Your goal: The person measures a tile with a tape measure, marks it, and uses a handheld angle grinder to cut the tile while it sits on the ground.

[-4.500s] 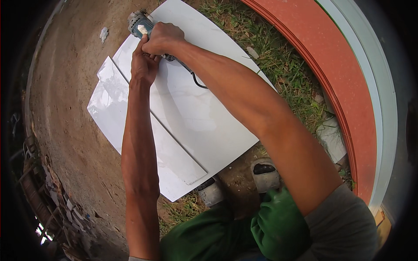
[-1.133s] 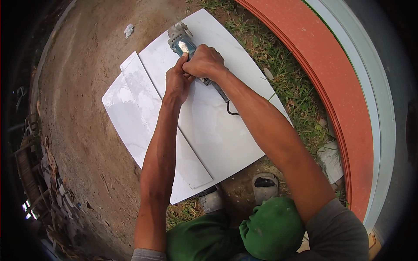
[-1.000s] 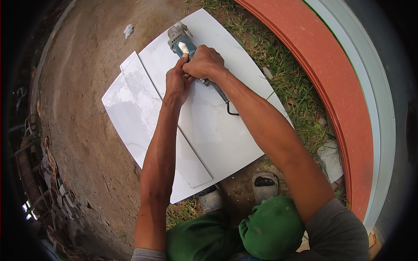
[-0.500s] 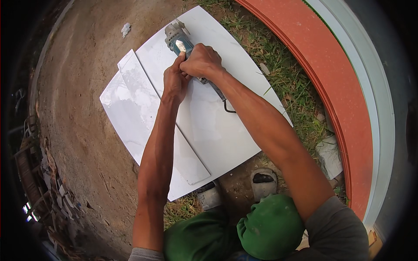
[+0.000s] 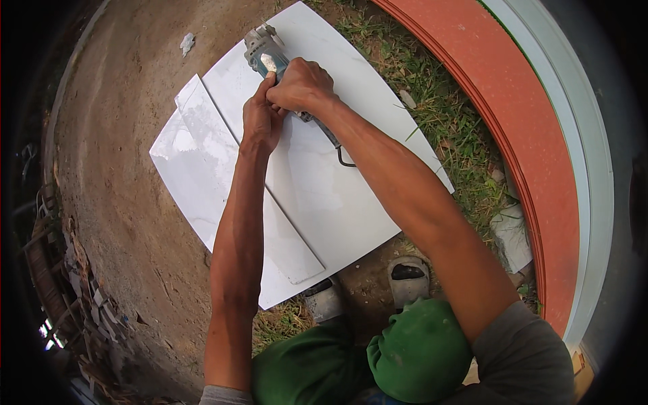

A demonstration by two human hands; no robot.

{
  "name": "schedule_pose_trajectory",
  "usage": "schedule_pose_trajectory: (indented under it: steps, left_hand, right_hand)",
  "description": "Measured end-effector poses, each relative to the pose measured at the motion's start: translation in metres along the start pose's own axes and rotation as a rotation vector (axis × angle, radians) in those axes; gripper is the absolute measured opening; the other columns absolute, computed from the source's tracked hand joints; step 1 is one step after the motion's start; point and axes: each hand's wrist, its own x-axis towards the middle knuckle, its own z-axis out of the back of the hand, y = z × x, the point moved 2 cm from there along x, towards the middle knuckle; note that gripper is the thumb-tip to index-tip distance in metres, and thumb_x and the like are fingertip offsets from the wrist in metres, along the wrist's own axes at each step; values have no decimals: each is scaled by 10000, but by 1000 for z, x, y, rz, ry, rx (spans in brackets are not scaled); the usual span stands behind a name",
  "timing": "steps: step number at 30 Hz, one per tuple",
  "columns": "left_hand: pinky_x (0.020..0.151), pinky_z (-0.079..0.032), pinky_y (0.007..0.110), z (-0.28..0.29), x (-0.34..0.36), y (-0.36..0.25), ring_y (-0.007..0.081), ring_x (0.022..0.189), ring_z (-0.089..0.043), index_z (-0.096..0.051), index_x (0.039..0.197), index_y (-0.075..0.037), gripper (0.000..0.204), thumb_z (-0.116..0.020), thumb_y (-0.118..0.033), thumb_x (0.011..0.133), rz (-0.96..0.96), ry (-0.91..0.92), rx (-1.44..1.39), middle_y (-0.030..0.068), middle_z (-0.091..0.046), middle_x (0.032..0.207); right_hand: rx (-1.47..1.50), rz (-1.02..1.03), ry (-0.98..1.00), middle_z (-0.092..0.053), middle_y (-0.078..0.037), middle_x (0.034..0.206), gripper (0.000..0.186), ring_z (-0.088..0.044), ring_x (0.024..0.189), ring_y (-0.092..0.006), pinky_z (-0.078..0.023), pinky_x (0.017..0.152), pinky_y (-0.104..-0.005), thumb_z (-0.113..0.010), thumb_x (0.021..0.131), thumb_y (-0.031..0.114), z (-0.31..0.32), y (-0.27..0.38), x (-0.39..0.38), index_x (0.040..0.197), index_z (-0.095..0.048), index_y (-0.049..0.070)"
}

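Work status: in progress, by my judgement. The grey-and-teal angle grinder (image 5: 258, 48) is held in both hands, its head just beyond my fingers, over the far edge of the broad glossy white slab (image 5: 358, 196). My left hand (image 5: 262, 118) grasps the grinder body, thumb laid along it; my right hand (image 5: 305, 84) is clenched over the body from the right. I cannot tell whether the disc spins or touches the slab.

Done: the slab lies flat below my fingers, and the narrow white flat strip (image 5: 289, 248) lies on it, left of my left fingers. Left: I see no finished cut near the grinder, so the edge work appears incomplete.

Edges and clearance: the slab's far edge is nearest my fingers; its near edge is well behind them, beside my grey sandals (image 5: 408, 280). Beyond and left of the fingers, bare brown earth (image 5: 115, 135) gives open room. To the right, past the slab, run a grass patch (image 5: 432, 128) and then the red curved-looking ledge (image 5: 540, 155). Keep note of the black power cord (image 5: 341, 159), which loops behind my right fingers, near my right forearm.
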Motion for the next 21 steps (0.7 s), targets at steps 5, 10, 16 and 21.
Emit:
schedule_pose_trajectory:
  steps: [5, 10, 16, 21]
  left_hand:
    - [1131, -500, 389, -1, -1, 2, 193, 1252, -670, -593, 1413, -19, 406, -546, -330, 1156, -7, -5, -3, 95, -708, 1334]
    - [1138, -494, 387, 3, -3, 7, 195, 1255, -669, -589, 1414, -11, 417, -537, -336, 1159, 7, -1, 12, 100, -706, 1336]
    - [1130, -496, 388, 3, -9, 8, 200, 1242, -671, -589, 1411, 6, 434, -530, -344, 1161, 8, -2, 32, 114, -707, 1326]
    - [1119, -504, 391, 1, -11, 11, 207, 1233, -674, -588, 1405, 21, 445, -532, -347, 1160, 13, 3, 22, 123, -706, 1324]
  right_hand:
    - [-13, -11, 14, -814, -206, 980, 388, -806, 957, -361, -639, 853, -432, -828, 678, 309, 1, 0, 0, 909, -801, -1]
    - [-15, -28, 13, -817, -200, 995, 402, -807, 966, -357, -638, 857, -429, -833, 678, 312, -1, -4, -3, 929, -810, 0]
    - [-20, -34, 14, -816, -208, 1014, 401, -805, 995, -360, -637, 870, -439, -833, 690, 313, -3, -5, -9, 936, -807, -2]
    - [-17, -55, -2, -814, -209, 1008, 411, -803, 989, -362, -636, 873, -442, -834, 691, 314, -2, -6, -12, 944, -802, -9]
